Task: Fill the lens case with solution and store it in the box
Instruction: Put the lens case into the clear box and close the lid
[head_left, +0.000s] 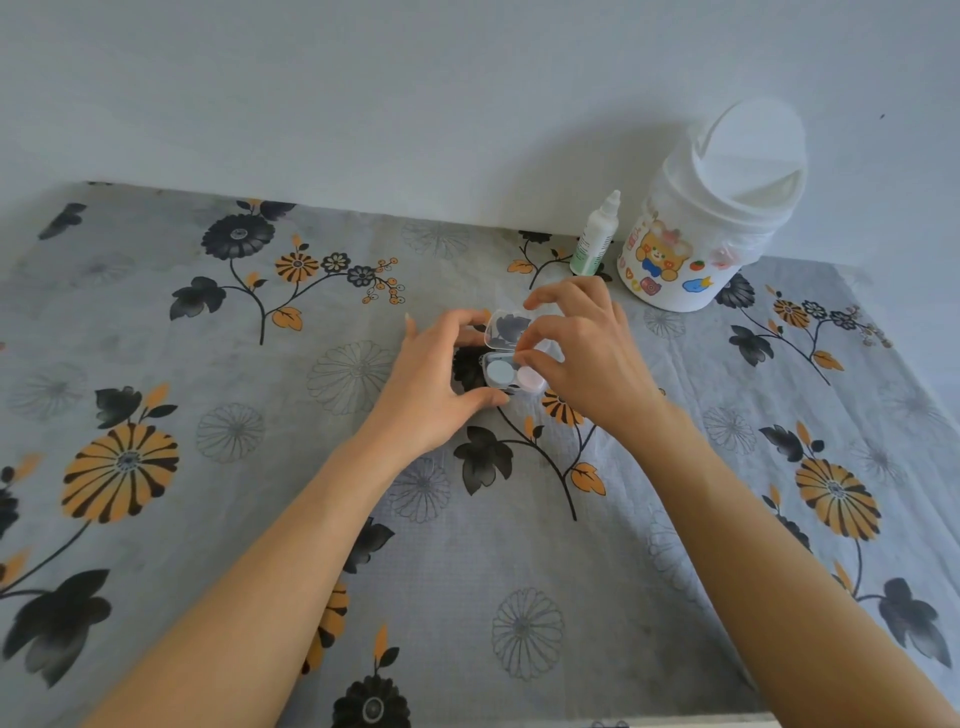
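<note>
So the clear plastic box (511, 358) sits mid-tabletop on the flowery tablecloth (260, 519), lid flipped up and leaning away from the person, and the lens case (514, 375) is lying inside it, blue cap on the left, pink cap on the right. Left hand (436, 384) is curled around the left side of the box, thumb along the near edge and fingers at the far side, basically holding it steady. Right hand (576, 353) is over the right side of the box with fingertips pinched at the lid's lower edge or just above the pink cap; honestly can't tell which from this angle, could be either. The solution bottle (595, 239) stands capped well behind the box and to its right, just beside a white swing-lid bin (711, 218) with bear stickers. My read: either the case is being lifted out for filling or it's about to be shut in; can't see any liquid, so no idea if it's filled. Tips for this bit: keep that left hand planted so the light box doesn't skate on the cloth, keep the case level so nothing sloshes, and make sure both caps are screwed tight before closing. When shutting the lid, press near the front edge with fingertips clear of the latch, not on the flimsy middle.
</note>
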